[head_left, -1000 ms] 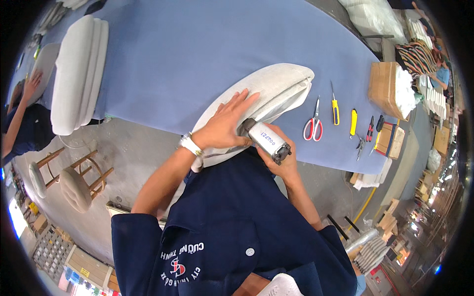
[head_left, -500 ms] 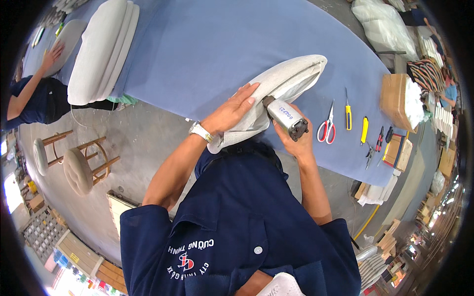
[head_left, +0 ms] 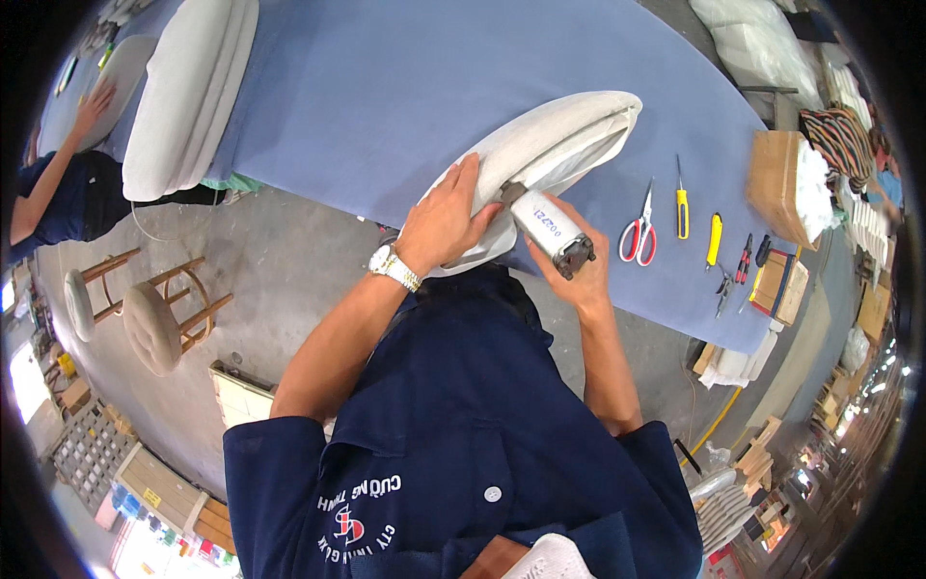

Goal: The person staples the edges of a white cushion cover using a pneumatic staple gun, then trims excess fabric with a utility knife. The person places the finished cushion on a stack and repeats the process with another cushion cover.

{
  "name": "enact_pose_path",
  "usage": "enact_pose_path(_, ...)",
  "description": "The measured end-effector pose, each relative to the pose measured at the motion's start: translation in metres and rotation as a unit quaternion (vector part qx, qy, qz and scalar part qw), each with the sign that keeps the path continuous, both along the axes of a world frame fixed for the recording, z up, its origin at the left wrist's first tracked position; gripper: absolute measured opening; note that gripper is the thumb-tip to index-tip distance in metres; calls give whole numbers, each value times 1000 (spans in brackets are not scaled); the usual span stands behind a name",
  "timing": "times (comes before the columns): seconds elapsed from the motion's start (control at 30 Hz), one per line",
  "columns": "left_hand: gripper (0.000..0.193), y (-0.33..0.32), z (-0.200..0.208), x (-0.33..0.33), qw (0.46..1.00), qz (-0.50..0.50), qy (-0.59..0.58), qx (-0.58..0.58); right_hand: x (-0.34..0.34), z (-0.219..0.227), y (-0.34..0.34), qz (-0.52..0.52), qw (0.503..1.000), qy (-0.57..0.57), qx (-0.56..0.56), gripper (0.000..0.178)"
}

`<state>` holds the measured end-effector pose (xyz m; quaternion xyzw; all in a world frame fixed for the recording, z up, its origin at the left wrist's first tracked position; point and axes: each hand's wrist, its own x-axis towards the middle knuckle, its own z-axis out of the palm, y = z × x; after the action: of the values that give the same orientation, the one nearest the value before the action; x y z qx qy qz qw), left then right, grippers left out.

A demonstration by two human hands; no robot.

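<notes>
A right hand grips a gun-like tool, nose at the folds of a pale cushion; the left hand lies flat, bracing it across the table's near edge. Apparent fastening calls for steadiness.

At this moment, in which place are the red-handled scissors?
In the head view, the scissors lie on the blue tabletop, to the right of the person's right hand and just left of the yellow-handled screwdriver.
</notes>
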<state>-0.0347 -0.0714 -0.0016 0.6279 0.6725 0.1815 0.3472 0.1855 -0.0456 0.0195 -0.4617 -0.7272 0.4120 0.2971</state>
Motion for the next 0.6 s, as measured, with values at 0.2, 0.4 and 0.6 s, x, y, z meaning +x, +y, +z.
enact_pose_path(0.2,77,-5,0,9,1000,12,14,-10,13,-3,1,25,997,-18,-74,55)
enact_pose_path(0.4,75,-5,-7,16,995,48,50,71,0,1,10,27,996,-45,-71,53)
enact_pose_path(0.6,74,-2,7,12,998,39,41,-19,1,-5,-1,12,998,-28,-47,52)
